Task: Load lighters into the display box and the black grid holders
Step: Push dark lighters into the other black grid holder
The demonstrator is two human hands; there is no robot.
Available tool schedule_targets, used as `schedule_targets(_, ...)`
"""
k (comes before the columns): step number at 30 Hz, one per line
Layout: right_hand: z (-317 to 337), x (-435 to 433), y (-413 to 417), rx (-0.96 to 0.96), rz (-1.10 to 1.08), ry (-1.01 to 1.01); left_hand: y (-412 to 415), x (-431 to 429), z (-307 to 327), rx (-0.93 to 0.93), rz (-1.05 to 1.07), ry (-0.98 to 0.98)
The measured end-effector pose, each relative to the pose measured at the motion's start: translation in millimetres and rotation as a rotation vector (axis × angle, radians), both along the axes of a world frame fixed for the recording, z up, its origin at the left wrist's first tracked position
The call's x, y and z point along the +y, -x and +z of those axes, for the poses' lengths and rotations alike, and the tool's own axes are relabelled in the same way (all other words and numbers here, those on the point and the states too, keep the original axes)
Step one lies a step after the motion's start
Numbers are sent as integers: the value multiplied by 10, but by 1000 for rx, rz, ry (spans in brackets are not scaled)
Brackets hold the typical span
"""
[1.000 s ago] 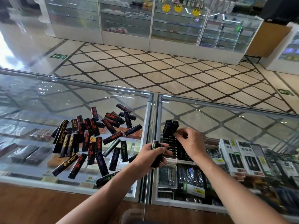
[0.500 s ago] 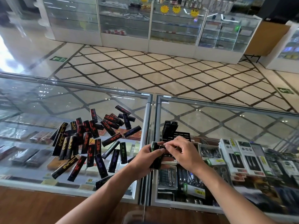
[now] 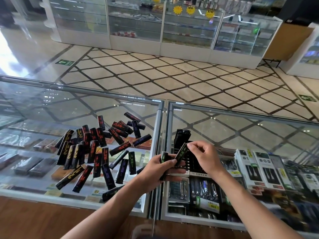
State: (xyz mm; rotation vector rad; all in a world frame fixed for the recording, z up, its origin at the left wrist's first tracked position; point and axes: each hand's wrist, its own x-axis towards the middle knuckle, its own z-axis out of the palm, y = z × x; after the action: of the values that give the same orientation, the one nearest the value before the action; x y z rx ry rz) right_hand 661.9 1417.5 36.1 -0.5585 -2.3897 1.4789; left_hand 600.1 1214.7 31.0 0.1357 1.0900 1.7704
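Observation:
A pile of black lighters [image 3: 96, 152] with red, gold, purple and green prints lies scattered on the left glass counter. My left hand [image 3: 155, 171] grips a bunch of black lighters [image 3: 164, 156] with green print. My right hand [image 3: 204, 157] pinches the top of one green-print lighter [image 3: 181, 152], tilted, its lower end still among those in my left hand. Just behind my hands stands the black grid holder [image 3: 191, 160], with several black lighters [image 3: 182, 135] upright in its far left corner.
The metal joint [image 3: 164, 135] between the two glass counter panes runs under my hands. Boxed goods [image 3: 264, 169] show beneath the right pane. A wooden ledge [image 3: 43, 219] runs along the near edge. A tiled floor and glass cabinets [image 3: 155, 28] lie beyond.
My right hand left the grid holder, came to my left hand and has drawn one green-print lighter up out of the bunch. My left hand stayed in place.

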Motion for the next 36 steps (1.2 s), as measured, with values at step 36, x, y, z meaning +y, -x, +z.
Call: schedule_targets(36,-127,161,-145,28,97,-362,-14,1,48,-35,45,48)
